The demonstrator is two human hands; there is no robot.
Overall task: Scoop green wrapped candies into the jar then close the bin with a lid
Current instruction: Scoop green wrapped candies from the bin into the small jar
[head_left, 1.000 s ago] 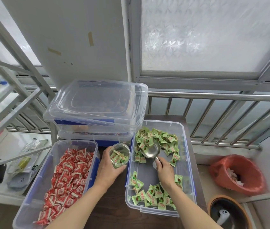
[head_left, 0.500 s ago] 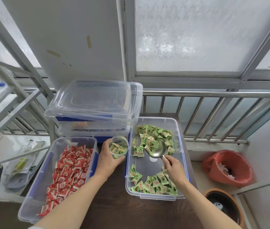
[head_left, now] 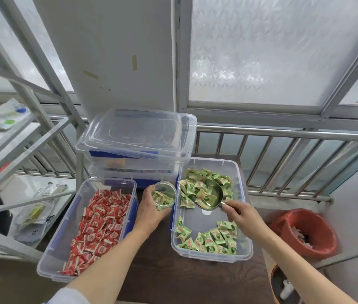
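a: your left hand (head_left: 149,212) grips the jar (head_left: 163,198) at ten o'clock of the bin (head_left: 245,249)

b: and your right hand (head_left: 242,216) pinches the scoop (head_left: 210,197), heaped with green candies (head_left: 202,194) at twelve; tip it fast and they'll likely spill past that narrow mouth

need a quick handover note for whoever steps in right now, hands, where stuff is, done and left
Left hand: grips the clear jar, upright between the two open bins, partly filled with green candies.
Right hand: holds the handle of the metal scoop, loaded with green candies, inside the green candy bin.
Done: some candies are in the jar, and a scoopful is ready.
Left: tip the scoop into the jar, repeat if needed, then close the green candy bin. A loose clear lid sits on the stacked bins behind; it probably fits.
Nearby: red candy bin, also open.
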